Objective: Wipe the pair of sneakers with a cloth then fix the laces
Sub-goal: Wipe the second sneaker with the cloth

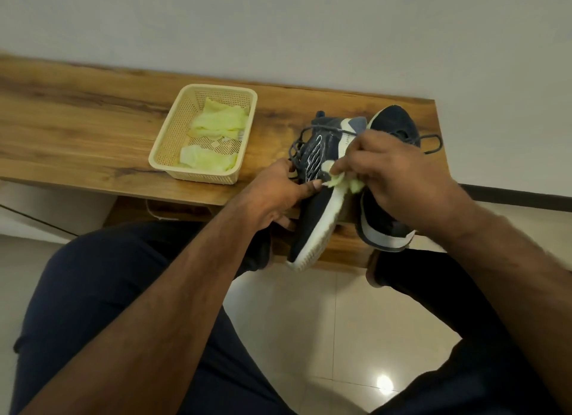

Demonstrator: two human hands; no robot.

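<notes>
Setting: wooden bench (93, 130) against a pale wall, tiled floor below; person seated, seen from above
Left hand (278, 191): fingers curled round the near sneaker (312, 210), tilted on its side, toe hanging past the bench edge
Right hand (393, 173): pinches a pale green cloth (340, 182) against that shoe's white sole edge
Second sneaker (387, 225): just beside, partly under the rt forearm, heel overhanging too
Laces (430, 142): loose, trailing on the bench – not yet fixed
Basket (173, 126): cream plastic, spare cloths inside, to the left
Risks: a hard wipe could twist the shoe out of the left grip; rt forearm may nudge the 2nd shoe off the edge – laces could snag fingers or the cloth
</notes>
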